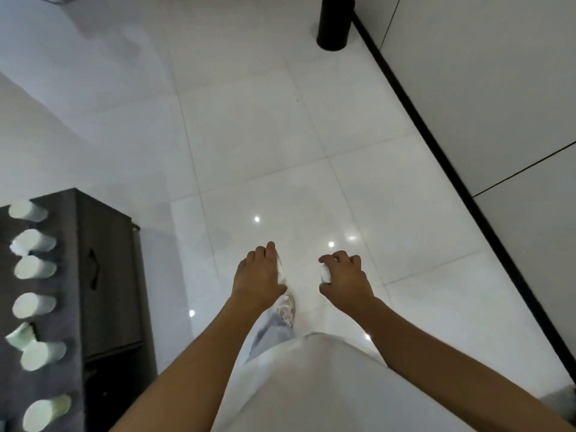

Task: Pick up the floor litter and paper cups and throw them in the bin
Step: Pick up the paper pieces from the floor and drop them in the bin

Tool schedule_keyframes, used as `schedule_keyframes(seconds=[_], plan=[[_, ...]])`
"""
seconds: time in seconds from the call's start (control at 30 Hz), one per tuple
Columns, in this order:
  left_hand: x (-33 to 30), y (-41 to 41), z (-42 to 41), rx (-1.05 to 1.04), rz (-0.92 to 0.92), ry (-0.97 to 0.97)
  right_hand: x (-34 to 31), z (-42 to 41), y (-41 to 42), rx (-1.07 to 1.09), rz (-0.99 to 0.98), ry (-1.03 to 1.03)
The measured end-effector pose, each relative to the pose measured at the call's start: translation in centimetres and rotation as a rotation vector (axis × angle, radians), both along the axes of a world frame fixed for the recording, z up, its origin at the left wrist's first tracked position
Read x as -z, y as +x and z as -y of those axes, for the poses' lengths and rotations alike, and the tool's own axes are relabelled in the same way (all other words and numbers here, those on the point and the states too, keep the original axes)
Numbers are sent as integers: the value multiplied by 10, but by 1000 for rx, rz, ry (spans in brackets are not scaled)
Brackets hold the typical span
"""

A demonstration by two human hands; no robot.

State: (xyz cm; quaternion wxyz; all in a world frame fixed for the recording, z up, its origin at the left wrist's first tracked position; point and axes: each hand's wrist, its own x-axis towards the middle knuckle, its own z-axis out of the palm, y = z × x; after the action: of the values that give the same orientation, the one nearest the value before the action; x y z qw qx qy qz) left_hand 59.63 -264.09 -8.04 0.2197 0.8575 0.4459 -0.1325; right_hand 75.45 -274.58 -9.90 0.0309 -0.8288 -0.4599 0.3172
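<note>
Two hands are seen held out over the white tiled floor (pixel 249 126). The left hand (pixel 257 275) is curled round something thin and pale, perhaps a clear wrapper (pixel 281 271), though the view is too blurred to be sure. A small white crumpled piece of litter (pixel 325 272) is gripped in the right hand (pixel 346 280). One black bin (pixel 335 21) stands far ahead of the right hand, beside the wall. Well to the left of the left hand, seven pale paper cups (pixel 34 269) are counted on a dark counter (pixel 106 275).
</note>
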Motion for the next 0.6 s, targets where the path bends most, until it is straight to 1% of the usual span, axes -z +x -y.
schedule_keyframes(seconds=[0.13,0.3,0.4,0.6], plan=[[-11,53,-79,40,7,-1,-11,-73,47,66,-18,68],[-15,135,-153,108,-6,-18,-8,-132,124,127,-21,19],[-11,196,-198,161,-17,-11,0,-170,185,123,-8,-1],[-11,341,-289,167,-14,-26,-3,-269,331,152,-1,34]])
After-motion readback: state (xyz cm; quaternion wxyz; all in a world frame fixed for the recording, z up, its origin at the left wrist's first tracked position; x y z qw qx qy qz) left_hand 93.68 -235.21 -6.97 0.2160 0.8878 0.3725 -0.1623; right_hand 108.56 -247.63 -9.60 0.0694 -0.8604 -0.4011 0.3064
